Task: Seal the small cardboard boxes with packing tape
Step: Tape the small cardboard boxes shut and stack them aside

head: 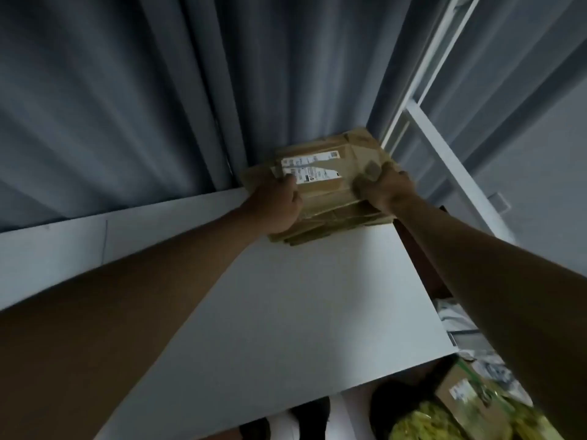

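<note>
Gripping a stack of flattened cardboard boxes [324, 188] at the white table's [301, 312] far corner, the left hand [276, 208] and right hand [386, 185] curl their fingers around its 2 sides, against grey curtains [127, 106].

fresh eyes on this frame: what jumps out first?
Both hands, left hand and right hand, grip a stack of flattened cardboard boxes at the far corner of the white table. A white shipping label tops the stack; grey curtains fill the background.
</note>
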